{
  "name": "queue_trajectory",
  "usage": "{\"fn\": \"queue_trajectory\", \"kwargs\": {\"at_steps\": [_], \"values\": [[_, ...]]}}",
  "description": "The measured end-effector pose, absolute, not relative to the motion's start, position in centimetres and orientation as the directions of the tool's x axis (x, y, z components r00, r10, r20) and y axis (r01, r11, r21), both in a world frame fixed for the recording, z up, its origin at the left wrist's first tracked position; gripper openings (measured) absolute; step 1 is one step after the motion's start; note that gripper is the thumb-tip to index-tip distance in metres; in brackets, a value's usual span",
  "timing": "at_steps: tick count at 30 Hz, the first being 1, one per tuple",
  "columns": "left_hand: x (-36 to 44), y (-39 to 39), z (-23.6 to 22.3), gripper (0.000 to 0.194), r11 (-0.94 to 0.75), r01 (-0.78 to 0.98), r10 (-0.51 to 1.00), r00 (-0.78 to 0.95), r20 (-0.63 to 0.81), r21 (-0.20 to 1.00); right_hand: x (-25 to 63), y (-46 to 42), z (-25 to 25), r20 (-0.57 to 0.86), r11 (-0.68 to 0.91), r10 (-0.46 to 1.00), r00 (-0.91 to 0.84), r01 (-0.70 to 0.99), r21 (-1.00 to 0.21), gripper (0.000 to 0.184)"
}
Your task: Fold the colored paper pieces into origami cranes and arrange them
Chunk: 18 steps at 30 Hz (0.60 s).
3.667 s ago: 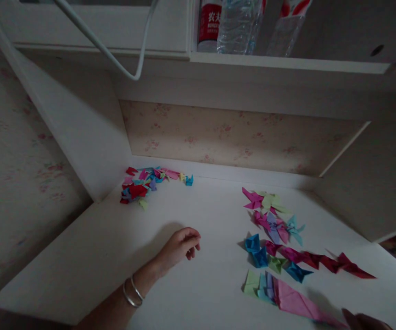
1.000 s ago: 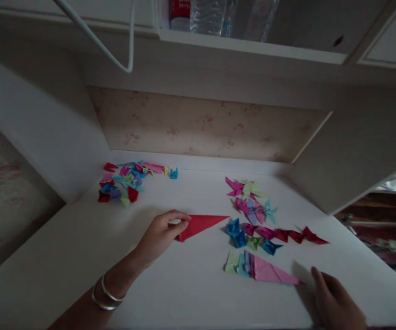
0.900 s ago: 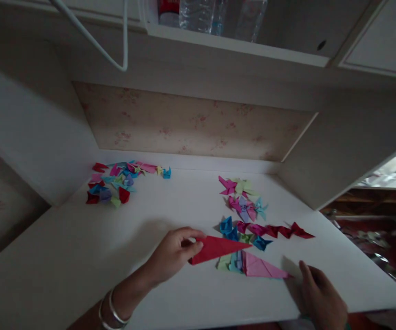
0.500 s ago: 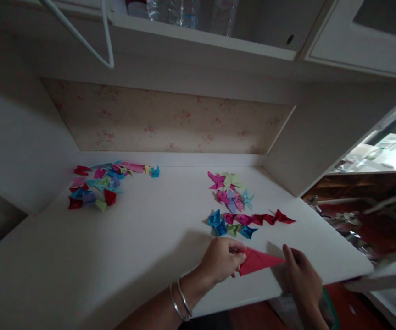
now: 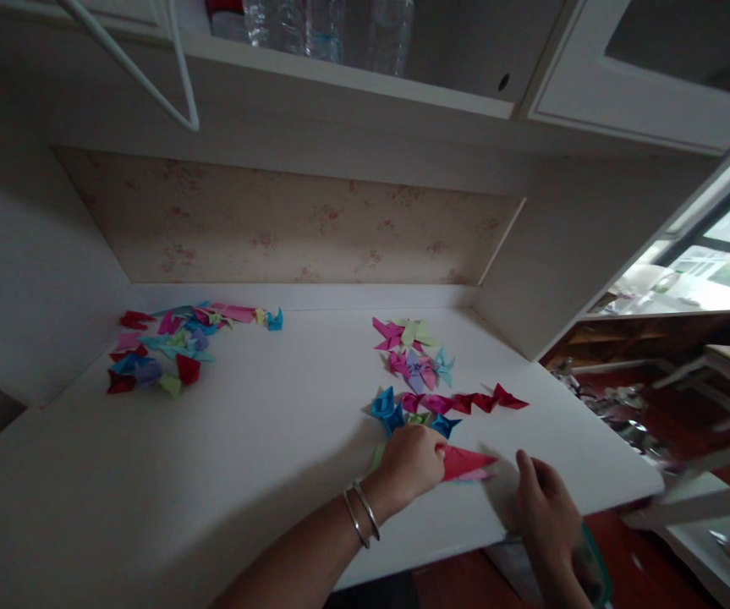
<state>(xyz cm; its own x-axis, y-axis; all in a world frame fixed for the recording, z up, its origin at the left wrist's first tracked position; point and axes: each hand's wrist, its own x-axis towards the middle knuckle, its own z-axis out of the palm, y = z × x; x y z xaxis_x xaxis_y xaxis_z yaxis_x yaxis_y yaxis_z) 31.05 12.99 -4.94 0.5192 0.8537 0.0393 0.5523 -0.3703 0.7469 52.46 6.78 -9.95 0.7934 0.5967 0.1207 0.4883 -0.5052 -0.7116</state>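
Observation:
My left hand, with two silver bangles at the wrist, is closed on a red folded paper, a long pointed triangle. Its sharp tip points right. Under it show edges of pink folded paper, and a bit of light green paper sticks out left of the hand. My right hand hovers near the table's front edge, right of the red tip and apart from it. Its fingers are loosely bent, the thumb apart, and nothing shows in them. Just beyond my left hand lie blue folded paper pieces.
A row of red and magenta folded pieces lies behind, with paper flowers farther back. A mixed pile of folded paper is at the back left of the white table. A shelf with plastic bottles hangs above.
My left hand has turned palm down and moved slightly away from me with the red paper, which now lies over pink paper. My right hand is farther from its tip. The view has shifted.

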Motion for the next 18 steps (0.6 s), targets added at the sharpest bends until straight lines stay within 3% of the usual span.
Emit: {"fn": "queue_trajectory", "kwargs": {"at_steps": [8,18], "values": [[30.1,14.4,-5.9,0.042,-0.267,0.48,0.859,0.512,-0.02,0.836,52.5,6.7,-9.8,0.105,-0.498,0.616,0.78,0.489,-0.716,0.046],[30.1,12.9,-5.3,0.031,-0.334,0.665,0.911,0.409,0.048,0.668,52.3,6.7,-9.8,0.082,-0.52,0.606,0.791,0.472,-0.712,0.046]]}}
